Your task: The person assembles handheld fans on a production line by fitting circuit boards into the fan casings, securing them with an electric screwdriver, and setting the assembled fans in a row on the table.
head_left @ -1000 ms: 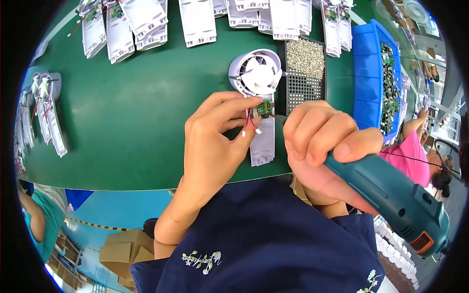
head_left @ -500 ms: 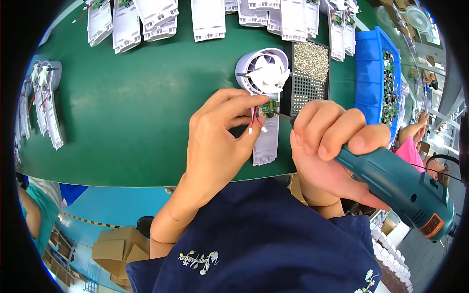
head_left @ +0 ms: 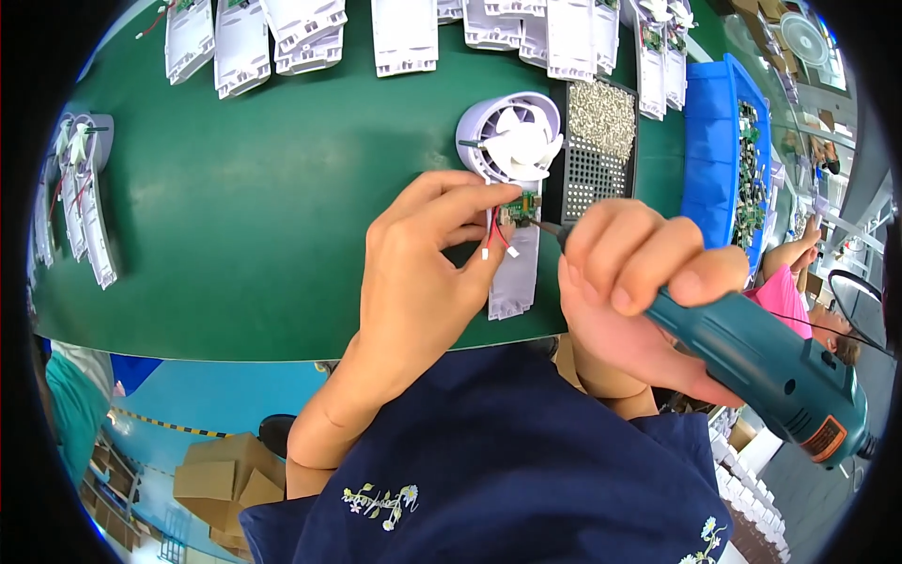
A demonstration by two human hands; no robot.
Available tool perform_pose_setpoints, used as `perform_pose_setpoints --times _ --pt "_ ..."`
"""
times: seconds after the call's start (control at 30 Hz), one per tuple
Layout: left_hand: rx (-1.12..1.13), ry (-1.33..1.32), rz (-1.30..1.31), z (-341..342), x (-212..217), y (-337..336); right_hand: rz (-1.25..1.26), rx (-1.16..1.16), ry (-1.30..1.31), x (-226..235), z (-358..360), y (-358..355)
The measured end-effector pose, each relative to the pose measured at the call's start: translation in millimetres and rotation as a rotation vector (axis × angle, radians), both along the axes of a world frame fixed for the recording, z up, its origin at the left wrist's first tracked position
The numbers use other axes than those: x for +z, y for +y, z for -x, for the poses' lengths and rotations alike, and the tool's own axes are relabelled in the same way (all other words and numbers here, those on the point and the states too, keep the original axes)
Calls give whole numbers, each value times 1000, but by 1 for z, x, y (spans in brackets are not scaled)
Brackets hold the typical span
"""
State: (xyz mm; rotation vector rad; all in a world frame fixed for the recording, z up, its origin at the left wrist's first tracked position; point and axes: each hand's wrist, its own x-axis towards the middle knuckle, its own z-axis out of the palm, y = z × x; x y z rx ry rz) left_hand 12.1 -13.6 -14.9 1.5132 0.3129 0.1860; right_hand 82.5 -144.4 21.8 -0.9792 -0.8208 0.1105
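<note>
Centre frame: left hand (head_left: pixel 423 273) pinches the white handheld fan (head_left: pixel 515 188) at its circuit board; right hand (head_left: pixel 639 282) fist-grips teal electric screwdriver (head_left: pixel 761 362). Light, brittle plastic, likely; hold the handle.

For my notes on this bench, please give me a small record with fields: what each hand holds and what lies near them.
left hand: left hand pinches the red and white wires at the small green circuit board
right hand: right hand grips a teal electric screwdriver, tip at the board
workpiece: white plastic handheld fan lying on the green table mat
nearby: black tray of small silver screws; blue plastic bin
</note>
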Motion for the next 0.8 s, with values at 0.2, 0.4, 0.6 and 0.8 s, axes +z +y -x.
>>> perform_pose_setpoints --times 0.2,0.4,0.6,0.8 --pt "2 -18 -257 5 8 -3 -71 -78 51 23 -4 -2" --pt "-1 -57 -474 7 14 -4 -159 -51 211 29 -8 -6" --pt "-45 -179 -521 0 19 4 -199 -6 265 32 -10 -7" --pt "-38 -293 -500 -2 7 5 -221 -5 282 26 -10 -7"
